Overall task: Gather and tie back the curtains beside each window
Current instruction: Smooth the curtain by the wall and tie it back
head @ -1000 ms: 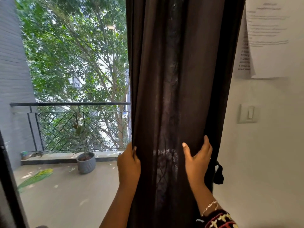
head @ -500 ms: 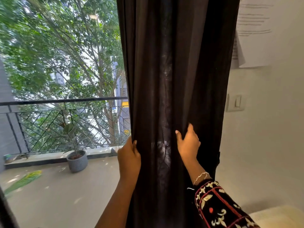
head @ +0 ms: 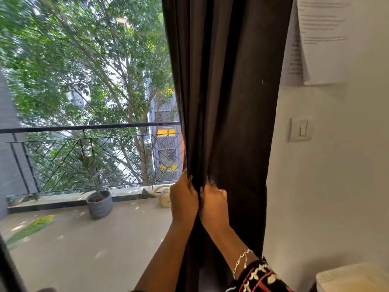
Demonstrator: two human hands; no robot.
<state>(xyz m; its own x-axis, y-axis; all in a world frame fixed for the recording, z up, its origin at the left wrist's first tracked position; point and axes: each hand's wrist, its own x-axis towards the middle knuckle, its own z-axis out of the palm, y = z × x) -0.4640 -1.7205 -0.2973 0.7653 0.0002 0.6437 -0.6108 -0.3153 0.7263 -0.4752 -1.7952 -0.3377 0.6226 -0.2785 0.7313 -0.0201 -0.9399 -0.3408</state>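
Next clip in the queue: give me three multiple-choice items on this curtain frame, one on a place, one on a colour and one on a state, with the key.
1. Where is the light switch relative to the curtain?
A) left of it, on the glass
B) right of it, on the wall
C) hidden behind it

2. What colour is the plant pot?
A) grey
B) red
C) yellow

3. What are the hands doing?
A) both hang free
B) only one touches the curtain
C) both grip the curtain's folds

Key:
1 B: the switch sits on the white wall to the right of the dark fabric.
2 A: the ribbed pot is plainly grey.
3 C: the left hand and right hand curl round bunched folds, side by side.
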